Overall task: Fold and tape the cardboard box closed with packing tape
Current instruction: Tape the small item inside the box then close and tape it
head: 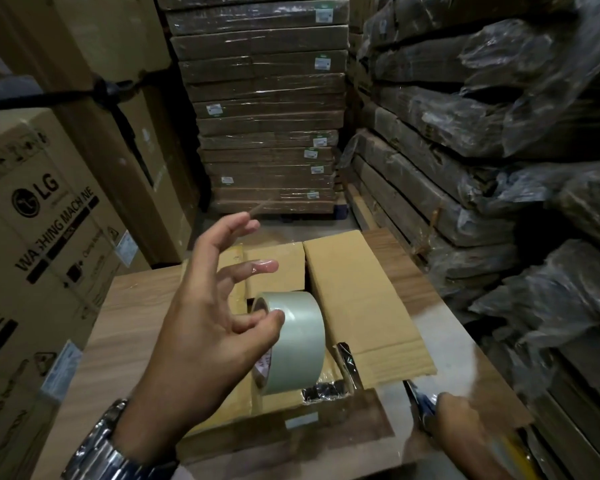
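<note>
**Tape roll on the half-closed box, LG carton at the left**

The box [361,299] lies on a wood-grain table [125,323] just in front of the person. Its right flap is folded flat, and the middle gapes over black goods in clear wrap [323,389]. The near flap carries a small pale sticker [300,420] with no legible print. The tape roll [298,341], pale and glossy, stands on edge on the box by the gap. Red print on its core is too small to read.

The left hand [201,327] is raised over the box with fingers spread and loosely bent. The thumb tip lies against the top of the roll. A steel watch [104,445] is on that wrist. The right hand [461,420], blurred, is at the near right corner with fingers wrapped round a blue tool [421,400].

At the left a carton [39,237] reads "LG" and "WASHING MACHINE". Behind stands a stack of flat wrapped cartons [267,133] with white-green labels [323,62], unreadable. On the right lie bundles [499,133] under dark plastic.
</note>
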`<action>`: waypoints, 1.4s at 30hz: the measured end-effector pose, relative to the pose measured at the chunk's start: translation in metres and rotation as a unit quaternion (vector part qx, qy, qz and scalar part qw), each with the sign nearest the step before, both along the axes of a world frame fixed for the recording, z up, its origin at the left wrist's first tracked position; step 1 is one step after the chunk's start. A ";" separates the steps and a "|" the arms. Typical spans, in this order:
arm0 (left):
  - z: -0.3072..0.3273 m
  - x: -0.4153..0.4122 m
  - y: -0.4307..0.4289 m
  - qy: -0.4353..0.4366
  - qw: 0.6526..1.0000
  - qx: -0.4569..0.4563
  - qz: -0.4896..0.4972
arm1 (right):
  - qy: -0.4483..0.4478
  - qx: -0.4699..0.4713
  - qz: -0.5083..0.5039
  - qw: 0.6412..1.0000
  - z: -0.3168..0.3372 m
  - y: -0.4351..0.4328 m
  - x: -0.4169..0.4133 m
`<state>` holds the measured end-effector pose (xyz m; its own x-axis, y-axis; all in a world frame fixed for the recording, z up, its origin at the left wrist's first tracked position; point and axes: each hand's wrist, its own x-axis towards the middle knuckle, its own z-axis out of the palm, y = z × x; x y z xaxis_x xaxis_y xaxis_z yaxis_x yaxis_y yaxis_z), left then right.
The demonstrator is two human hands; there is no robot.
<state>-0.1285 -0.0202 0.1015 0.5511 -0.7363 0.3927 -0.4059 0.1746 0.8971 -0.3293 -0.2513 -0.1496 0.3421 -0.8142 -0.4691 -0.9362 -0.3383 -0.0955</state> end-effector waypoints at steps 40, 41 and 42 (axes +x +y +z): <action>-0.032 -0.002 -0.013 0.159 0.987 -0.020 0.007 | -0.440 -0.316 0.066 0.838 0.141 0.005 -0.017; -0.033 -0.001 -0.012 0.169 0.986 -0.016 0.009 | -0.376 -0.350 0.058 0.856 0.127 -0.012 -0.024; -0.034 0.001 -0.011 0.179 0.984 -0.013 0.011 | -0.312 -0.354 0.036 0.881 0.116 -0.026 -0.028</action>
<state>-0.1279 -0.0312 0.0674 0.6730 -0.7153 0.1882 -0.0682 0.1934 0.9788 -0.3572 -0.2775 -0.0338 0.4171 -0.7927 0.4447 -0.7500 -0.5765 -0.3242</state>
